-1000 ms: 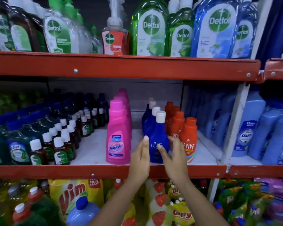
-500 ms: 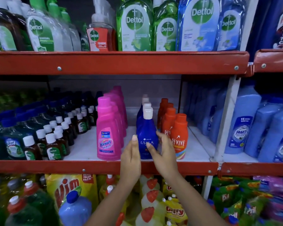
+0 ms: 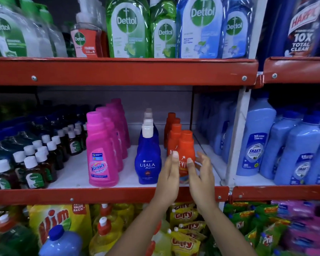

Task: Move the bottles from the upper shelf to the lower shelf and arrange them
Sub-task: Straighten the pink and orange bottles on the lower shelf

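On the middle shelf (image 3: 107, 195) stand three rows of bottles: pink Vanish bottles (image 3: 100, 154), dark blue Ujala bottles (image 3: 147, 159) with white caps, and orange Revive bottles (image 3: 187, 145). My left hand (image 3: 169, 174) and my right hand (image 3: 200, 174) are raised flat on either side of the front orange Revive bottle, fingers straight, palms facing each other. Whether they touch it I cannot tell. The hands hide the lower part of that bottle. Dettol bottles (image 3: 127, 28) fill the upper shelf (image 3: 118, 71).
Small brown Dettol bottles (image 3: 33, 169) crowd the left of the middle shelf. Light blue Shakti bottles (image 3: 257, 145) stand to the right, behind a white upright post (image 3: 236, 135). Below are Vim (image 3: 59, 222) and Giffy (image 3: 185, 215) packs.
Both hands have shifted right, from either side of the front blue Ujala bottle to either side of the front orange Revive bottle. The view has moved closer to the shelf.
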{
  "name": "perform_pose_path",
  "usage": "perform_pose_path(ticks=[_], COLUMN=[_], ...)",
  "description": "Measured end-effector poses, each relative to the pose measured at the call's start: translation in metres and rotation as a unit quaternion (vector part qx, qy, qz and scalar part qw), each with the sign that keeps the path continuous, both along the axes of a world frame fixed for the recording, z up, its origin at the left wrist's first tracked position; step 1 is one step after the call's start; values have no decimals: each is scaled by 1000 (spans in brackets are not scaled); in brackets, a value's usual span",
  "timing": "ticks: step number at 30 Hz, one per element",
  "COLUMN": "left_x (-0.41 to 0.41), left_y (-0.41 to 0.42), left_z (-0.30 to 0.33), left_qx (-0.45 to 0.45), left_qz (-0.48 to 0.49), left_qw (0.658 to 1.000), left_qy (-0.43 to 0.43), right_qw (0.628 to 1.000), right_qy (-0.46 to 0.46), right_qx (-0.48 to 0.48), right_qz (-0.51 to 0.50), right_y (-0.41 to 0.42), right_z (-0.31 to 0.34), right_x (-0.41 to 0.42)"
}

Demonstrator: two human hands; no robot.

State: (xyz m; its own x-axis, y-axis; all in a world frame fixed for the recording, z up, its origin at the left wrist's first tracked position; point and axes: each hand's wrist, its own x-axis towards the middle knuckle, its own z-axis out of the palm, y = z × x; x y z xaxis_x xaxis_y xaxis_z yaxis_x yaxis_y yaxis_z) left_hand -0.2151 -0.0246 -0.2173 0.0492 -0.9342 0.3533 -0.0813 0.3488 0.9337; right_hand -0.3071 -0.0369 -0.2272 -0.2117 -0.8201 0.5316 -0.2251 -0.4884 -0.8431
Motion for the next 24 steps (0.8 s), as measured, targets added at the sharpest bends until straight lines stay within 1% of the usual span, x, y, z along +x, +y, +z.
perform_pose_path(ticks=[2,4,9,15,19,24], left_x=[-1,-2,-4,-5,-6,-7], left_y=[-3,-3,2,4,5,9], left_z=[2,3,-1,-1,-3,-2], left_qx=[39,55,38,34,23,27], left_qz=[-6,1,34,51,72,71], left_qw=[999,998,998,997,997,997], left_qy=[23,36,33,36,8,9], right_qw=[1000,999,996,991,992,991], right_qy=[9,-1,-9,-21,2,19], right_qx=[10,25,49,81,74,81], right_qz=[12,30,78,107,105,109], right_y=[-4,-7,-15,-17,-15,-13], right_z=[-1,-1,1,3,1,2], right_x=[-5,-9,-15,-14,-13,-11])
